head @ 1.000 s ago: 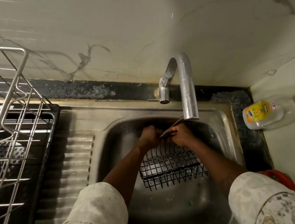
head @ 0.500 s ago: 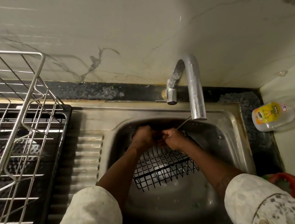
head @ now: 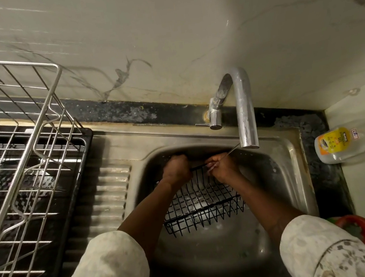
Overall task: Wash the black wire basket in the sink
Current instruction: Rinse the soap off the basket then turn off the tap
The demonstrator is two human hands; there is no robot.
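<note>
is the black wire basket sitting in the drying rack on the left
No, the black wire basket is down in the sink, with the left hand and right hand gripping its far rim.

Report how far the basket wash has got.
Done: the black wire basket is in the steel sink, below the chrome tap. In hand: left hand and right hand both grip its far rim. Left: no foam shows on it, so scrubbing, rinsing and probably racking on the silver wire drying rack remain.
</note>
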